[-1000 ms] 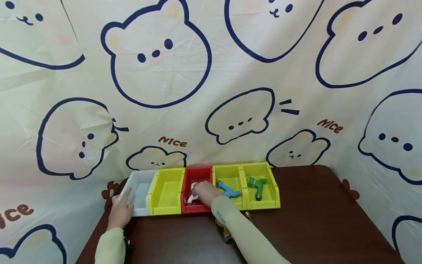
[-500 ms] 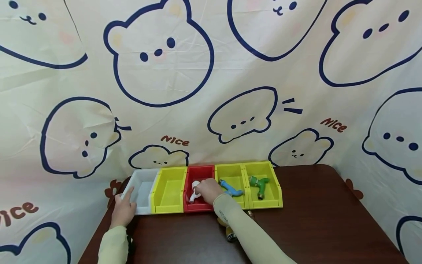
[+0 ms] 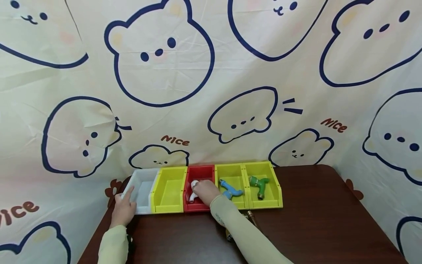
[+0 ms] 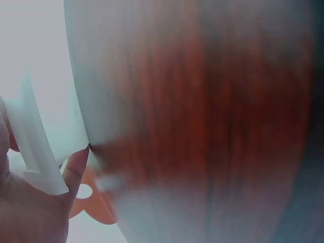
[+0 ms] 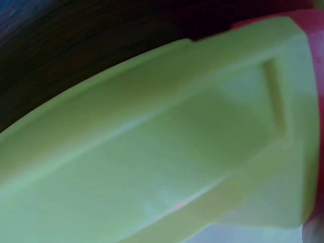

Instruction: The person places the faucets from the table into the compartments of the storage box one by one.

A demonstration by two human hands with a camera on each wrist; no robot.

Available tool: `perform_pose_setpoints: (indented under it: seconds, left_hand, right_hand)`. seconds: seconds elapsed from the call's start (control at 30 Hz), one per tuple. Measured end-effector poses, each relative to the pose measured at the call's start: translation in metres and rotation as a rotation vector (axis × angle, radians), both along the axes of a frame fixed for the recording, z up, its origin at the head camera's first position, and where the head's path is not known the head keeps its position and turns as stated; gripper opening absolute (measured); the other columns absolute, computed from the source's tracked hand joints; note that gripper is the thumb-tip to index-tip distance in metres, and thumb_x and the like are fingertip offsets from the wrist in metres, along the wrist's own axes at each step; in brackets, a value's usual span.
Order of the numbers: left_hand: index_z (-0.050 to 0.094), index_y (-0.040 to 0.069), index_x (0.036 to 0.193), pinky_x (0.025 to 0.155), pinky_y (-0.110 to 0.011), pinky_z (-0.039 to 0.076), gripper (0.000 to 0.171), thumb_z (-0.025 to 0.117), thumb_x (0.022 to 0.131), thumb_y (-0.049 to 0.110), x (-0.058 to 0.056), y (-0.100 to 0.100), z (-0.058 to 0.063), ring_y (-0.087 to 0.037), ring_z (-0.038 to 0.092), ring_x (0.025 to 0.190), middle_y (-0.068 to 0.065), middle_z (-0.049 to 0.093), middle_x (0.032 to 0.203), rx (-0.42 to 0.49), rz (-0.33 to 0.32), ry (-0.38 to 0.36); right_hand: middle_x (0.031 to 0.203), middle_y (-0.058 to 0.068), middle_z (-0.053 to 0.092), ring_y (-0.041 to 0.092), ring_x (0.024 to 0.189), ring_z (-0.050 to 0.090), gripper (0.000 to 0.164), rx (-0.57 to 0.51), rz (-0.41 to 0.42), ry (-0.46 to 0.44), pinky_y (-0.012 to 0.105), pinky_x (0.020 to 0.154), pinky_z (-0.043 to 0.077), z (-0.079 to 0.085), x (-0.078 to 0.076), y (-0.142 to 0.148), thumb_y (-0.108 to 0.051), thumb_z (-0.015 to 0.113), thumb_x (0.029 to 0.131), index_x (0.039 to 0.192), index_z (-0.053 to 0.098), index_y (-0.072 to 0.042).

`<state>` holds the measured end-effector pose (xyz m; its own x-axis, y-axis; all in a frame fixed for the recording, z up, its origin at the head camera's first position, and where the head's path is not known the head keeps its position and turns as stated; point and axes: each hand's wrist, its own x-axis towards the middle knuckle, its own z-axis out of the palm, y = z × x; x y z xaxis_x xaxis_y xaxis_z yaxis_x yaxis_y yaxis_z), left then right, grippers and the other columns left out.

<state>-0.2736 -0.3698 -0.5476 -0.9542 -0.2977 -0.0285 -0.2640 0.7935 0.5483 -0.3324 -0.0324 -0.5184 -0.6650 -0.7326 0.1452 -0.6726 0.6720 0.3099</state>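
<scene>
In the head view, my right hand [image 3: 206, 191] reaches into the red bin [image 3: 202, 209] and grips a white plastic faucet [image 3: 193, 197], partly covered by the fingers. My left hand [image 3: 123, 211] holds the side wall of the white bin [image 3: 142, 209] at the row's left end. The left wrist view has that white wall [image 4: 38, 136] passing between the thumb [image 4: 77, 167] and the other fingers. A yellow bin [image 5: 182, 147] fills most of the right wrist view, where only a bit of a finger shows at the lower right corner.
A yellow bin [image 3: 167, 211] stands between white and red. Right of red, one yellow bin holds a blue faucet [image 3: 232, 189], another a green faucet [image 3: 259, 187]. Brass-coloured fittings [image 3: 251, 217] lie on the dark wooden table [image 3: 323, 220], partly under my right forearm. A printed curtain [image 3: 158, 84] hangs behind.
The head view has shifted slightly. My right hand has moved a little left over the white faucet, and more of the brass-coloured fittings shows beside the forearm. My left hand stays on the white bin.
</scene>
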Motion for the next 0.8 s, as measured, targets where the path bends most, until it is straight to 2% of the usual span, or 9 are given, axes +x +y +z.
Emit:
perform_pose_setpoints:
  seconds: [0.17,0.33,0.57,0.63,0.8]
  left_hand:
    - [0.022,0.007,0.164,0.093,-0.065,0.046,0.069,0.04,0.098,0.006,0.001,0.001,0.002,-0.053,0.048,0.113,-0.037,0.017,0.148,-0.009,-0.017,0.013]
    - [0.021,0.008,0.164,0.09,-0.062,0.047,0.068,0.039,0.098,0.006,0.001,0.001,0.006,-0.051,0.05,0.108,-0.037,0.018,0.148,-0.012,-0.017,0.011]
    - [0.021,0.009,0.165,0.09,-0.062,0.047,0.069,0.04,0.099,0.006,0.003,0.003,0.005,-0.051,0.049,0.108,-0.036,0.017,0.148,-0.006,-0.01,-0.005]
    - [0.021,0.009,0.165,0.09,-0.062,0.047,0.069,0.04,0.099,0.006,0.003,0.002,0.005,-0.051,0.05,0.108,-0.036,0.017,0.148,-0.005,-0.007,-0.002]
    - [0.021,0.009,0.165,0.087,-0.06,0.047,0.069,0.039,0.099,0.006,0.003,0.003,0.004,-0.05,0.05,0.106,-0.036,0.018,0.148,-0.006,-0.009,-0.001]
  right_hand:
    - [0.1,-0.004,0.076,0.011,0.087,0.064,0.015,0.081,0.028,0.079,0.023,0.077,0.058,-0.001,0.001,-0.003,-0.023,0.08,0.092,0.106,0.082,-0.025]
    - [0.1,-0.003,0.075,0.012,0.086,0.062,0.015,0.079,0.043,0.1,0.023,0.076,0.058,0.0,-0.002,-0.002,-0.025,0.081,0.09,0.105,0.083,-0.024]
    - [0.111,-0.003,0.077,0.013,0.094,0.066,0.033,-0.021,0.021,-0.02,0.027,0.091,0.056,0.003,-0.009,0.001,-0.036,0.088,0.082,0.111,0.082,-0.022]
    - [0.112,-0.003,0.076,0.014,0.096,0.067,0.03,-0.026,0.01,-0.052,0.028,0.095,0.056,0.004,-0.01,0.001,-0.033,0.088,0.083,0.11,0.082,-0.023]
    - [0.104,-0.01,0.078,0.013,0.101,0.066,0.017,0.023,-0.021,-0.007,0.03,0.103,0.051,0.005,-0.011,0.001,-0.032,0.085,0.085,0.102,0.083,-0.03]
